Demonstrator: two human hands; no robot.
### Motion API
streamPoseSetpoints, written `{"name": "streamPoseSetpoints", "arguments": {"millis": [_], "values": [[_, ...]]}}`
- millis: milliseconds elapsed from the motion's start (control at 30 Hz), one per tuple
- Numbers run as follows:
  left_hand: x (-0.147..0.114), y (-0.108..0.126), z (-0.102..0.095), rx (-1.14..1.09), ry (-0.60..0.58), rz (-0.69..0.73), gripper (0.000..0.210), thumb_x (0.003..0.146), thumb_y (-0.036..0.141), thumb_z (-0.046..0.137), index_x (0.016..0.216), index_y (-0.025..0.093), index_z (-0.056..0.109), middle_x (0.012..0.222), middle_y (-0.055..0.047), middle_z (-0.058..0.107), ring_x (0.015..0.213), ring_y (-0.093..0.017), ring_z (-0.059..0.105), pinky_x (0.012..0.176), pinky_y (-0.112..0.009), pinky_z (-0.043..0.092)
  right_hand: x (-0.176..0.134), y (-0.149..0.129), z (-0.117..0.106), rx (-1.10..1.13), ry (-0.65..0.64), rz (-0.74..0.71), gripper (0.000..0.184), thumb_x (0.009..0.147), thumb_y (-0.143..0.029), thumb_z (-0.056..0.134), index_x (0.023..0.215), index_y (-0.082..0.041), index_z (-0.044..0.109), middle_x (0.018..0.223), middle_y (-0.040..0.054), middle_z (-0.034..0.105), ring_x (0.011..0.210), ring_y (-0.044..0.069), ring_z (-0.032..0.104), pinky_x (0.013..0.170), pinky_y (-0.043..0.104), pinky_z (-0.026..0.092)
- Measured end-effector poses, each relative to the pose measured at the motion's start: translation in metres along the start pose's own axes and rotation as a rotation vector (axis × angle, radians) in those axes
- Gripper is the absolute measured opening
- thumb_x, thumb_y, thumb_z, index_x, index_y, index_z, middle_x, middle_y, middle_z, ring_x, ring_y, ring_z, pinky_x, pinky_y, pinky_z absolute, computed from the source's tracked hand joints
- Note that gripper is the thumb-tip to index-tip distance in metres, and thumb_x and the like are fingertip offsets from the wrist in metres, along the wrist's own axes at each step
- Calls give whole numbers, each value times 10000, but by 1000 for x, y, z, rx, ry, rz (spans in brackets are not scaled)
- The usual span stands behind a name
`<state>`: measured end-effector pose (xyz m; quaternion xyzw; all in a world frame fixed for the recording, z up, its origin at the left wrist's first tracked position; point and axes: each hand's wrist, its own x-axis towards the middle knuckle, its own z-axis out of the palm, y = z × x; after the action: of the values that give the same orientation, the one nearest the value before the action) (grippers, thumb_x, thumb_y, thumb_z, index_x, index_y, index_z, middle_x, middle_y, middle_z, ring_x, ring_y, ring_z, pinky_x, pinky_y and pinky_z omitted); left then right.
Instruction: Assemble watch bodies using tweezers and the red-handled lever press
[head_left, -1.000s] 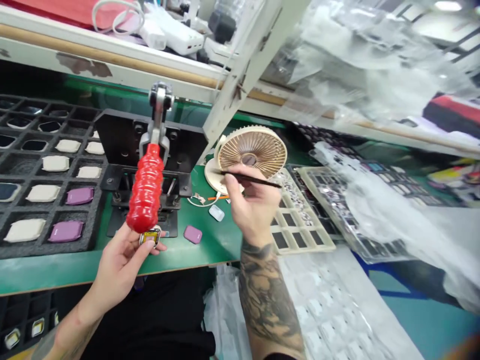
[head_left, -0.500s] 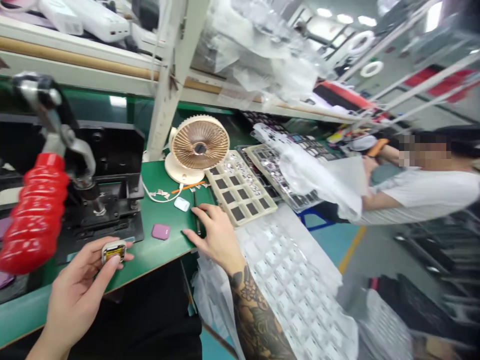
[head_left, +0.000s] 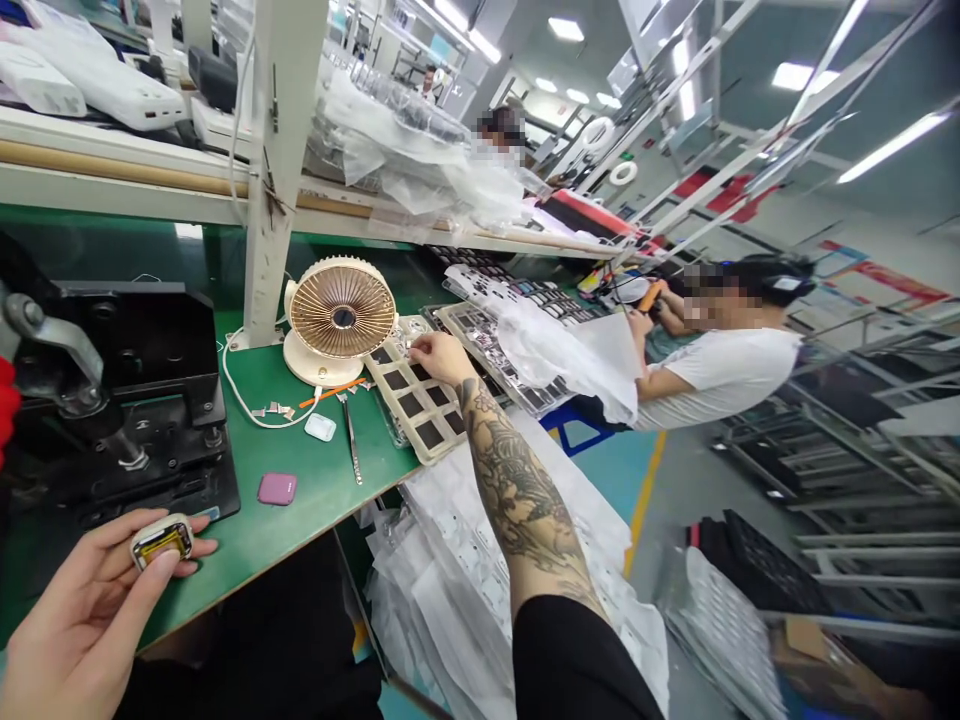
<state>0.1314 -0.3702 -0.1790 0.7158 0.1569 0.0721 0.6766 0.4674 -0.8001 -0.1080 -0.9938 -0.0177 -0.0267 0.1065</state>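
Note:
My left hand (head_left: 97,600) pinches a small white rounded-square device case (head_left: 160,540) over the table's front edge, its open side showing a yellow part inside. My right hand (head_left: 442,358) is over the cream compartment tray (head_left: 421,450), thumb and fingers pressed together above the small loose parts at its far end. Whatever is between those fingertips is too small to make out. Black squares lie in the tray's nearer compartments. On the green table (head_left: 315,500) are tweezers (head_left: 351,442), a purple square case (head_left: 277,488) and a small white piece (head_left: 320,427).
A cream desk fan (head_left: 343,310) stands behind the tweezers. At left is a black press (head_left: 112,400) with a red handle (head_left: 6,410). A second parts tray (head_left: 491,345) lies partly under plastic sheeting (head_left: 562,350). A co-worker (head_left: 720,370) sits at the right.
My right hand has moved from beside the tweezers to the far part of the compartment tray, and its fingers have closed. My left hand still holds the device case. The view has turned right.

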Motion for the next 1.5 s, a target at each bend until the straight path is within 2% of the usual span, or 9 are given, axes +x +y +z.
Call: {"name": "streamPoseSetpoints", "arguments": {"millis": [100, 300, 567, 733, 800, 900, 1067, 1200, 1500], "values": [[1, 5, 5, -61, 10, 52, 491, 976, 522, 886, 1372, 294, 706, 1222, -77, 905, 1008, -308, 911, 921, -383, 789, 16, -10, 10, -31, -45, 86, 267, 1061, -422, 821, 1071, -159, 776, 1102, 48, 806, 1063, 209, 774, 1059, 452, 641], [1, 15, 15, -242, -28, 81, 361, 1070, 419, 828, 1291, 230, 614, 1261, -135, 886, 1013, -266, 900, 907, -370, 751, 13, -23, 8, 25, 40, 165, 88, 948, -157, 784, 900, -102, 833, 887, 124, 812, 803, 186, 692, 844, 338, 509], [3, 16, 11, -79, -138, 150, 174, 1154, 391, 697, 1231, 242, 652, 1100, -55, 833, 838, -168, 764, 745, -294, 579, -25, -22, -3, 196, 559, 153, 258, 968, -87, 705, 1157, -37, 873, 978, 215, 847, 777, 159, 707, 858, 360, 547], [3, 24, 8, 208, -187, 323, 135, 1137, 345, 723, 1141, 239, 806, 929, -5, 713, 738, -133, 559, 669, -290, 425, -113, -94, 10, 749, 983, -261, 256, 923, -198, 867, 1170, -135, 893, 960, 135, 853, 804, 240, 817, 730, 398, 624], [2, 27, 9, 235, -215, 346, 140, 1143, 309, 713, 1203, 246, 823, 977, -7, 725, 756, -128, 570, 674, -284, 424, -158, -140, 21, 906, 916, -381, 143, 961, -220, 878, 1099, -183, 895, 860, 78, 820, 706, 208, 779, 673, 373, 625], [2, 29, 10, 249, -244, 360, 155, 1151, 262, 697, 1246, 251, 819, 1027, -5, 733, 790, -124, 595, 704, -274, 443, -211, -195, 40, 1028, 408, -543, 113, 1009, -170, 838, 1070, -252, 885, 892, 35, 795, 765, 176, 764, 714, 342, 633], [3, 30, 12, 284, -213, 397, 77, 1121, 226, 733, 1067, 202, 784, 882, 15, 629, 753, -134, 555, 685, -282, 420, -230, -220, 61, 1035, -30, -677, 199, 1006, -135, 837, 1105, -300, 886, 1006, 27, 764, 913, 170, 739, 792, 323, 624], [3, 32, 15, 311, -217, 396, 81, 1130, 240, 719, 1126, 213, 795, 903, 7, 656, 760, -145, 584, 707, -288, 438, -222, -216, 65, 1032, -107, -681, 134, 1028, -178, 812, 1077, -287, 872, 996, 32, 764, 910, 191, 739, 806, 354, 631], [2, 33, 16, 316, -219, 350, 102, 1146, 265, 692, 1158, 220, 783, 981, -13, 731, 837, -165, 653, 742, -288, 472, -226, -209, 72, 1073, 99, -529, 145, 1011, -185, 832, 1090, -299, 877, 990, 51, 842, 872, 236, 794, 752, 412, 670]]}}
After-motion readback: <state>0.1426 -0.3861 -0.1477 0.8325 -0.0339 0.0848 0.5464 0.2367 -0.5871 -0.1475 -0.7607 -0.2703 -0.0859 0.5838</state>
